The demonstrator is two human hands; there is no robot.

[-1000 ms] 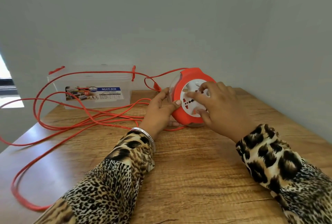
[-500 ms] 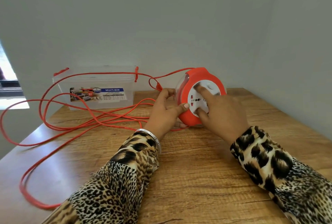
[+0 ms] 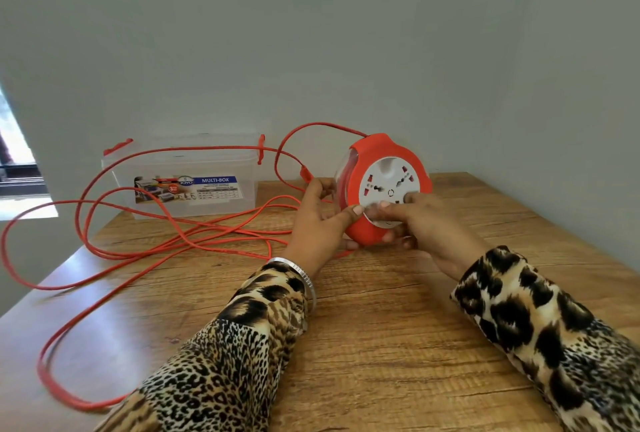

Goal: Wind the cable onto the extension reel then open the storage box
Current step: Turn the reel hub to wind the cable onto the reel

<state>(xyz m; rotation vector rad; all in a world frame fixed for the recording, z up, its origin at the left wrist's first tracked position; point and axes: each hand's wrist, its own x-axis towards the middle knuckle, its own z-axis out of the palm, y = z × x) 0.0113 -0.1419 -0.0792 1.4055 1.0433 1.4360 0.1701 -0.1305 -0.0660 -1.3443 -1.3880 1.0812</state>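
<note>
A round orange extension reel (image 3: 377,154) with a white socket face stands on edge on the wooden table (image 3: 398,310), near the back wall. My left hand (image 3: 320,220) grips its left rim, thumb on the front. My right hand (image 3: 426,223) presses its fingers on the lower part of the white face. The orange cable (image 3: 166,234) runs from the reel's top in long loose loops across the table's left side and over its left edge. A clear plastic storage box (image 3: 183,178) with orange latches stands shut at the back left, and a cable loop hangs in front of it.
Grey walls close off the back and the right side of the table. A bright window opening (image 3: 17,161) shows at the far left. The cable loops cover the left half of the table, and one loop lies near the front left edge.
My right hand has slid from the upper part of the white face down to its lower edge, turning it. The cable loops on the left have shifted slightly toward the reel.
</note>
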